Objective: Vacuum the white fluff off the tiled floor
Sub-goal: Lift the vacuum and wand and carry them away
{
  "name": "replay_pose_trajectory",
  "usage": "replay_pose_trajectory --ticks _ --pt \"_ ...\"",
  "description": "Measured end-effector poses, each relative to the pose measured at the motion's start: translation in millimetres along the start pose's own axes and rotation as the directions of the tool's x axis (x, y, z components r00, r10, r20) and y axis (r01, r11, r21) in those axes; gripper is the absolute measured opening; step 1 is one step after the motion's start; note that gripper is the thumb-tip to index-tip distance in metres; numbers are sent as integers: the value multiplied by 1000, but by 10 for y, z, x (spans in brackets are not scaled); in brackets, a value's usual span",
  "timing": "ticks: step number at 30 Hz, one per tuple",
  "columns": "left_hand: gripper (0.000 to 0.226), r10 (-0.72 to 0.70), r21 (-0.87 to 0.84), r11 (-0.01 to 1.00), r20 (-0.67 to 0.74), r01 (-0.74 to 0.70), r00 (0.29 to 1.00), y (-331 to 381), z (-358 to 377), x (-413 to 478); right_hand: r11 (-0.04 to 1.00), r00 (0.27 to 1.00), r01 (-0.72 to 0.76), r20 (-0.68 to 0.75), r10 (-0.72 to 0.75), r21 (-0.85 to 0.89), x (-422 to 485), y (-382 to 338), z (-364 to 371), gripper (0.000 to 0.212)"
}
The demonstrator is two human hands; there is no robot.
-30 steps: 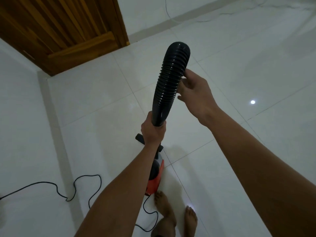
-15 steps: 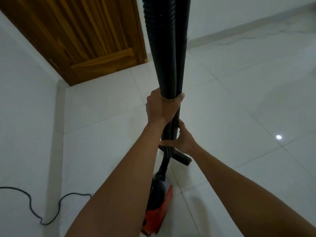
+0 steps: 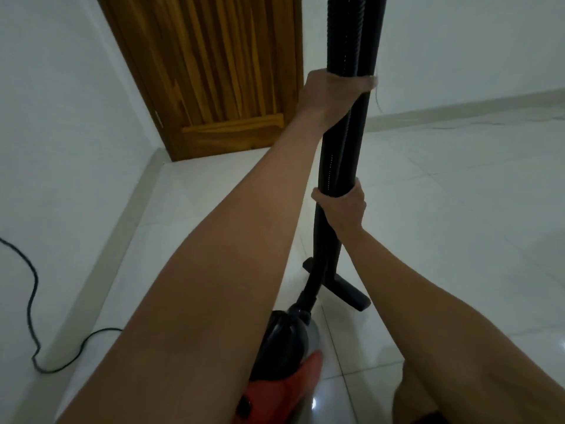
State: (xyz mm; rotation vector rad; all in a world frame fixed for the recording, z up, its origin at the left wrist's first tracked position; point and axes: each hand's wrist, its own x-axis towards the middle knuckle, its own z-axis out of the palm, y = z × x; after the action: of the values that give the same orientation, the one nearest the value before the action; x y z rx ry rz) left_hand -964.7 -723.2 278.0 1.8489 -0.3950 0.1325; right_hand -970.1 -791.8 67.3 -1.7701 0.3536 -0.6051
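Gripping the doubled black hose (image 3: 351,35), the left hand (image 3: 331,88) clamps high at twelve o'clock, the right hand (image 3: 344,209) lower; the vacuum (image 3: 284,344) sits at six. No fluff shows. Pulling higher could tip it or snag the cord (image 3: 36,286) at eight.

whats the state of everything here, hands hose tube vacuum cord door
left hand, wrapped round hose and tube, high up
right hand, wrapped round both, lower down
hose, upright, held against the tube
tube, upright
nozzle, low by the floor, contact unclear
vacuum, on the floor, on or off unclear
cord, slack, in loose curves
door, looks shut
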Motion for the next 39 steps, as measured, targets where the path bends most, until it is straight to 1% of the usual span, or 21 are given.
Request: replay_pose_trajectory --ticks 2,3,5,6,8,10,11,13,14,16,17,18,21,22,29,32,33,39 --pt "67 7 -35 999 134 -3 991 -136 -48 -284 1000 1000 -16 -19 17 10 -59 -22 -67 61" --pt "77 -29 -14 999 214 33 977 -253 -91 -435 1000 999 -26 -25 26 15 -80 -49 -102 60" --pt "95 -211 80 977 326 195 921 -622 -208 -745 999 1000 -30 1 30 17 -164 -82 -142 60" --pt "99 -311 127 950 345 284 886 -883 -291 -898 1000 1000 -18 21 18 22 -217 -89 -147 60" --pt "95 -487 236 872 319 430 813 -1489 -514 -1258 1000 998 -13 55 12 25 -318 -86 -131 60" --pt "90 -636 410 756 275 511 721 -2104 -741 -1721 998 997 -28 80 24 49 -357 -81 -96 59" --pt "92 -704 493 686 262 535 660 -2376 -844 -1973 998 995 -28 92 23 56 -369 -87 -78 59" --pt "99 -812 634 545 238 549 532 -2791 -1000 -2482 998 995 -15 101 9 61 -381 -113 -56 59" --pt "104 -843 684 497 235 535 483 -2936 -1038 -2715 998 994 -5 106 -1 62 -395 -124 -45 59" --pt "117 -879 743 438 235 506 415 -3138 -1050 -3105 998 992 16 123 -24 67 -445 -121 -19 59" --pt "125 -889 763 417 229 495 396 -3203 -1038 -3250 997 991 26 131 -36 71 -472 -109 5 59" --pt "131 -889 777 412 227 476 399 -3247 -1013 -3357 997 990 33 136 -43 75 -504 -101 29 59" --pt "139 -827 782 479 249 398 504 -3343 -920 -3512 996 988 39 147 -50 77 -583 -101 109 58" --pt "139 -810 782 496 261 376 526 -3365 -900 -3519 996 987 39 155 -50 78 -596 -100 134 58" --pt "139 -774 803 521 302 290 557 -3438 -945 -3406 997 983 72 164 -77 37 -620 -48 256 54" --pt "143 -686 734 632 379 250 621 -3461 -959 -3355 996 984 82 157 -85 23 -586 -40 278 54" --pt "143 -675 733 638 384 236 630 -3470 -958 -3346 996 985 83 152 -86 21 -569 -31 284 55" --pt "141 -735 861 483 302 157 606 -3566 -964 -3373 997 988 73 131 -75 24 -514 28 297 55"
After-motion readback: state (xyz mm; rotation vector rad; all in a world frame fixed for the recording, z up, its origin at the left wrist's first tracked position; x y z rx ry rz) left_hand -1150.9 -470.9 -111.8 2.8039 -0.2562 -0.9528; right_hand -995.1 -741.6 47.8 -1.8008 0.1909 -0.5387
